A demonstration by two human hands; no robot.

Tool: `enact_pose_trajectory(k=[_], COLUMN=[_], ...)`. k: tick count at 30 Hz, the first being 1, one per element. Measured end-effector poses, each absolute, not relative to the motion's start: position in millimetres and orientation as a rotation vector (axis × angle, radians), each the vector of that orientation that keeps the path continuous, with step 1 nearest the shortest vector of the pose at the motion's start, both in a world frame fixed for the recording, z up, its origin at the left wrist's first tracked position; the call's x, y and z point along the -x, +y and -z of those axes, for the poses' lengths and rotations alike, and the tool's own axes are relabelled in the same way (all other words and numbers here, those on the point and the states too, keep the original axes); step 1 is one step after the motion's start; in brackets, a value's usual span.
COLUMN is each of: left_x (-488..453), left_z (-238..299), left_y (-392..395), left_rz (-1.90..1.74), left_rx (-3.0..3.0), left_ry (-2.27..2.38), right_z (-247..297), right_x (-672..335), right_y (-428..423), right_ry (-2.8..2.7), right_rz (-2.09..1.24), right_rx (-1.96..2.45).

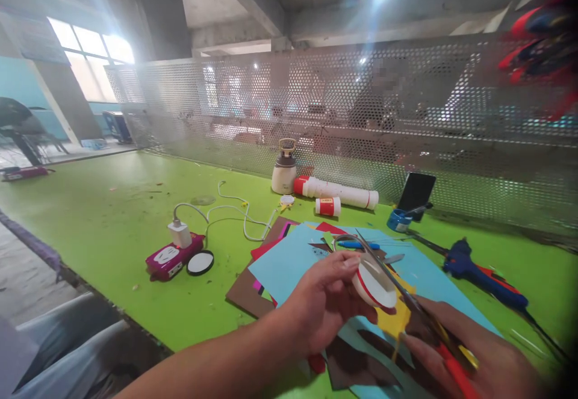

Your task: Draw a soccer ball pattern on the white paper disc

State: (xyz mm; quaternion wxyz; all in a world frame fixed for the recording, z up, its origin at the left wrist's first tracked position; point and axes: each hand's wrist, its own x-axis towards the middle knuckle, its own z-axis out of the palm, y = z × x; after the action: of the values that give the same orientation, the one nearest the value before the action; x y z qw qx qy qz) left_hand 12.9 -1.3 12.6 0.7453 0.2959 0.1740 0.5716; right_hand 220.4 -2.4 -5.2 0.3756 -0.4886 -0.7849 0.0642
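Note:
My left hand is closed round a small white round piece with a red edge, held above a pile of coloured paper sheets. My right hand at the lower right grips red-handled scissors; their blades point up and left past the round piece. A yellow paper scrap lies under the blades.
On the green table lie a magenta power strip with a white charger, a white disc, a white bottle, white tubes, a blue glue gun and a blue cup. A perforated metal screen closes the far side.

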Motion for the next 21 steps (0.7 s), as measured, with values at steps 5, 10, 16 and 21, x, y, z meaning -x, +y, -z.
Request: enact_pose_trajectory(k=[5,10,16,21], left_x=[-11,-9,-7,-7], left_z=[-16,-20,-24,-27], left_y=[-7,-11,-14,-17], left_rz=[-1.254,-1.227,-1.199,-1.166], left_rx=[-0.6,-0.562,-0.555,-0.583], left_ry=[0.394,0.394,0.499,0.543], right_z=[-20,-28,-26,-27], right_x=[-220,-213,-214,-215], right_y=[-10,-17,-19,-22], right_ry=[-2.175,-2.16,-2.126,-2.131], right_rz=[-0.416,-0.497,-0.52,-0.482], right_rx=[1.35,1.439,1.404,1.396])
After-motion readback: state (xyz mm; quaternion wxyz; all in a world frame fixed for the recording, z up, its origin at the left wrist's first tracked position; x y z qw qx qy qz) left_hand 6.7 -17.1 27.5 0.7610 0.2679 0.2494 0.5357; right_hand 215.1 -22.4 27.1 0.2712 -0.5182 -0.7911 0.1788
